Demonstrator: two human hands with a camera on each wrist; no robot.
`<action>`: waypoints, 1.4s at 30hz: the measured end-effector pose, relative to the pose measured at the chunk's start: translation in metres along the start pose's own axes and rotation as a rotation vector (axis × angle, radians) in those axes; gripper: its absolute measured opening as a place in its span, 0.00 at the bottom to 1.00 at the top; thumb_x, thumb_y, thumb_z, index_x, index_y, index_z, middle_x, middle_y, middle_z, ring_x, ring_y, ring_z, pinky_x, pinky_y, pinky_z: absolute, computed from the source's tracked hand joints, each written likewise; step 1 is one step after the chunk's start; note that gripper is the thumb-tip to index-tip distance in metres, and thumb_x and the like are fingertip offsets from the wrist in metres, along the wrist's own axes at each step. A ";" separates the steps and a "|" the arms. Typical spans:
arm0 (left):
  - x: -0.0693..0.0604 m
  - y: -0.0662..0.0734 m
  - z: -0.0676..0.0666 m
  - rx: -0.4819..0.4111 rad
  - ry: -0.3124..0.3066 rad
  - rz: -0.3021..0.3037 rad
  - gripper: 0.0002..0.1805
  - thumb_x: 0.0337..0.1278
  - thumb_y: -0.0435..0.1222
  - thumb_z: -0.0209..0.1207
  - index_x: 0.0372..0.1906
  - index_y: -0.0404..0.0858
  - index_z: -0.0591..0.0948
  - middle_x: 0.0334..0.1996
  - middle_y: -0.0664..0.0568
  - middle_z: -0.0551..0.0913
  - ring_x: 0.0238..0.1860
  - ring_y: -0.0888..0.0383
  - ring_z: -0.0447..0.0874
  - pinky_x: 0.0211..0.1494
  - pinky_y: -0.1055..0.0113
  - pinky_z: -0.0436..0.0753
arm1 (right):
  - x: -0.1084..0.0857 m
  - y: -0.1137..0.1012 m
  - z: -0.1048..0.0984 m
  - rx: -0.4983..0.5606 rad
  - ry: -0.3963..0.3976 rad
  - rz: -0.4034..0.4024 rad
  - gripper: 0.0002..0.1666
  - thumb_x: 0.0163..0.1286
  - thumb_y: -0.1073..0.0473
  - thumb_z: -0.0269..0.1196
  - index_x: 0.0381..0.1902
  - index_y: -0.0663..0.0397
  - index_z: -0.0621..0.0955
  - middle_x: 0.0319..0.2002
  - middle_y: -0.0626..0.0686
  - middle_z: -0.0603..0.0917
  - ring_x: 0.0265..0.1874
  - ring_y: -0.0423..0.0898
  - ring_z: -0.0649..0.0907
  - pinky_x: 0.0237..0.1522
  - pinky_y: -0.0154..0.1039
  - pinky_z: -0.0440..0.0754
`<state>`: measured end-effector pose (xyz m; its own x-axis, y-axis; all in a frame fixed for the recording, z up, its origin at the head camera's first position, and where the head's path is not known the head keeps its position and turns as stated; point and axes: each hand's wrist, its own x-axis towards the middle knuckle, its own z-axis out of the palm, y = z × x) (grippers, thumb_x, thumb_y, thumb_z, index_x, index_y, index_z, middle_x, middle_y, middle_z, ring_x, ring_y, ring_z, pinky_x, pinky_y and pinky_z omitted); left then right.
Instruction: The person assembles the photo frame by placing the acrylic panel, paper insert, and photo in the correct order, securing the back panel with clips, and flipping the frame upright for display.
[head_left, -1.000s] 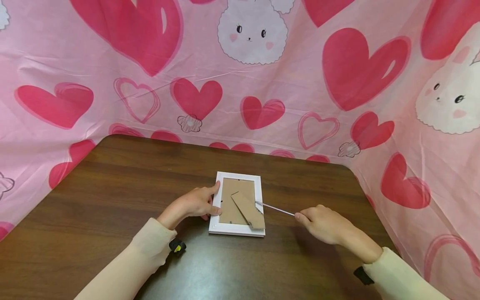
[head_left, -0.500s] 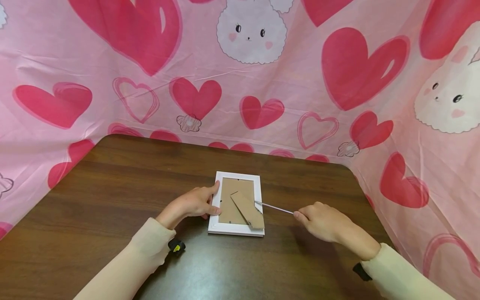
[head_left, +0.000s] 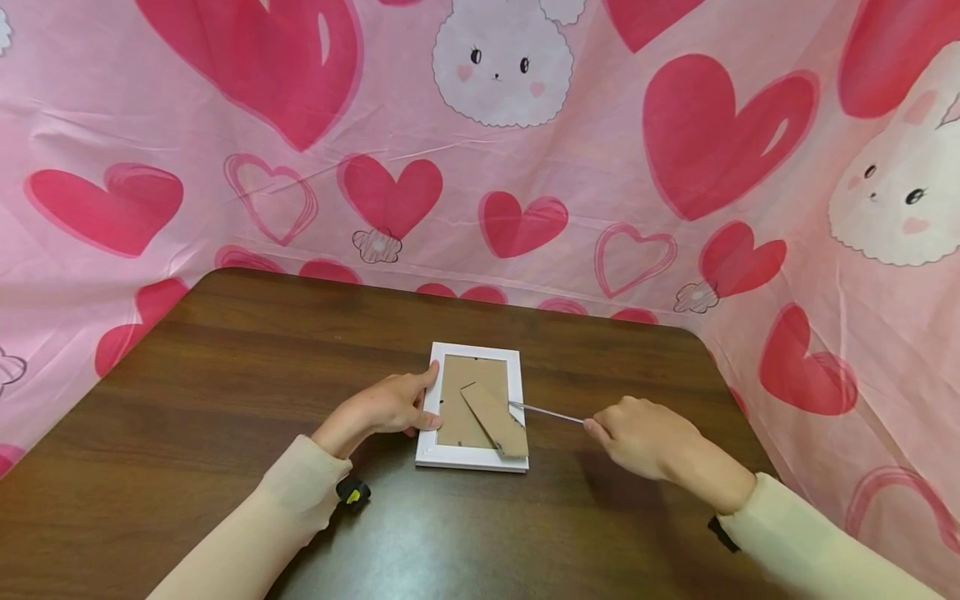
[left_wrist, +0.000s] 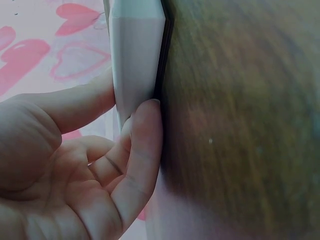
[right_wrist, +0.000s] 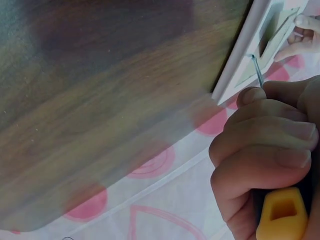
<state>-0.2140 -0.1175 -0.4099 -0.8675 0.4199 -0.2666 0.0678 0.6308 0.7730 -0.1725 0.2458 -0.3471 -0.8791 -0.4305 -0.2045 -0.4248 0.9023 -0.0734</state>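
Note:
A white picture frame (head_left: 472,458) lies on the table with its brown backing board (head_left: 475,373) up. A cardboard easel leg (head_left: 491,417) slants across the board. My left hand (head_left: 390,404) grips the frame's left side between thumb and fingers; the left wrist view shows fingers (left_wrist: 145,145) at the frame's edge, close to the tabletop. My right hand (head_left: 641,437) holds a screwdriver with a yellow and black handle (right_wrist: 282,215), fingers curled round it. Its thin metal shaft (head_left: 555,413) reaches left, the tip at the inner edge of the frame's right side.
The brown wooden table (head_left: 300,333) extends around the frame. Beyond its far and side edges hangs a pink cloth (head_left: 420,117) with hearts and rabbits. A black strap piece with a yellow mark (head_left: 354,495) sits at the left cuff.
My right hand has shifted slightly up and left in the head view, and the screwdriver shaft lies at a flatter angle. The left hand and frame stay in place.

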 end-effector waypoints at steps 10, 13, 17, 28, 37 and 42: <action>-0.001 -0.001 -0.001 0.029 0.002 0.009 0.53 0.63 0.33 0.73 0.84 0.32 0.53 0.34 0.45 0.77 0.33 0.55 0.81 0.39 0.62 0.89 | 0.002 -0.006 -0.005 -0.083 0.016 -0.025 0.27 0.83 0.48 0.55 0.18 0.39 0.74 0.18 0.42 0.72 0.25 0.42 0.81 0.34 0.51 0.82; -0.001 -0.001 -0.001 0.038 0.002 0.009 0.53 0.63 0.33 0.73 0.84 0.32 0.53 0.34 0.45 0.77 0.32 0.55 0.81 0.39 0.63 0.89 | 0.002 -0.007 -0.007 -0.103 0.018 -0.024 0.27 0.83 0.48 0.55 0.17 0.39 0.74 0.17 0.42 0.73 0.25 0.44 0.83 0.34 0.53 0.84; -0.001 0.000 -0.001 0.047 0.004 0.011 0.53 0.63 0.33 0.73 0.84 0.32 0.53 0.34 0.45 0.77 0.31 0.55 0.81 0.38 0.63 0.88 | 0.003 -0.007 -0.008 -0.124 0.023 -0.026 0.28 0.83 0.49 0.55 0.17 0.39 0.74 0.17 0.42 0.73 0.26 0.47 0.85 0.35 0.55 0.85; 0.000 0.001 -0.001 0.053 0.000 0.020 0.53 0.63 0.33 0.73 0.84 0.31 0.53 0.33 0.45 0.77 0.31 0.56 0.81 0.38 0.63 0.87 | 0.003 -0.009 -0.013 -0.157 0.050 -0.054 0.28 0.81 0.51 0.56 0.15 0.41 0.72 0.16 0.42 0.72 0.20 0.45 0.82 0.30 0.53 0.85; 0.000 0.000 -0.002 0.081 -0.004 0.031 0.53 0.64 0.34 0.73 0.84 0.30 0.53 0.31 0.46 0.77 0.29 0.55 0.82 0.37 0.64 0.85 | 0.003 -0.015 -0.018 -0.174 0.058 -0.069 0.29 0.80 0.54 0.58 0.13 0.42 0.71 0.12 0.43 0.70 0.15 0.42 0.75 0.26 0.47 0.82; 0.000 0.000 -0.002 0.084 -0.006 0.034 0.53 0.64 0.34 0.73 0.84 0.30 0.53 0.31 0.46 0.77 0.28 0.55 0.82 0.37 0.64 0.85 | 0.003 -0.017 -0.019 -0.180 0.054 -0.070 0.29 0.80 0.53 0.58 0.13 0.42 0.71 0.12 0.43 0.70 0.14 0.41 0.74 0.25 0.46 0.82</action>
<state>-0.2150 -0.1184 -0.4088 -0.8608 0.4462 -0.2447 0.1386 0.6682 0.7309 -0.1717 0.2284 -0.3278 -0.8545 -0.4968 -0.1518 -0.5126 0.8538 0.0914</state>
